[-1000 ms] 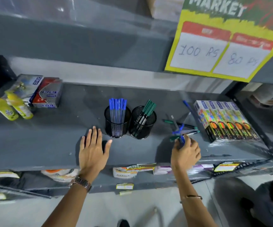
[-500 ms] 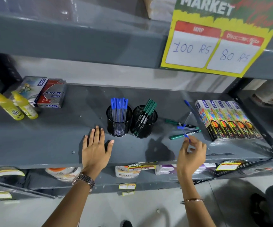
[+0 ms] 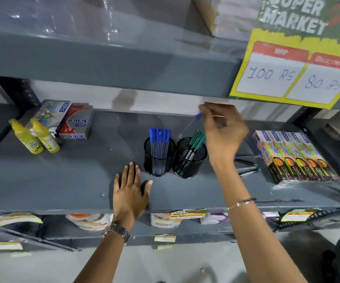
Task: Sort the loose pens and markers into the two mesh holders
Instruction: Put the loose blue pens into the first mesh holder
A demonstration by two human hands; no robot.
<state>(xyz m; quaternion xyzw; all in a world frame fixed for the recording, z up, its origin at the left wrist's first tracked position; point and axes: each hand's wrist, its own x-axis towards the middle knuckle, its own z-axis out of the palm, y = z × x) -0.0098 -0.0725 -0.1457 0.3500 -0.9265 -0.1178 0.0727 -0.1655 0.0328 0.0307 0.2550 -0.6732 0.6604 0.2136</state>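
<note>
Two black mesh holders stand side by side on the grey shelf (image 3: 63, 180). The left holder (image 3: 159, 158) is filled with blue-capped pens, the right holder (image 3: 189, 160) with green-capped markers. My right hand (image 3: 223, 131) is raised above and behind the right holder, blurred, pinching a clear blue-capped pen (image 3: 191, 123) that slants down to the left. My left hand (image 3: 129, 193) lies flat on the shelf in front of the left holder, fingers spread, holding nothing. A few loose pens and markers (image 3: 246, 167) lie on the shelf to the right of my right forearm.
A row of colourful boxes (image 3: 293, 156) sits at the right of the shelf. Two yellow bottles (image 3: 35, 137) and two flat boxes (image 3: 69, 121) stand at the left. A price sign (image 3: 293, 74) hangs from the shelf above. Packets fill the shelf below.
My right hand has lifted a blue-capped pen from the loose pile at the right and carried it up and left, above the holders. My left hand stays flat on the shelf.
</note>
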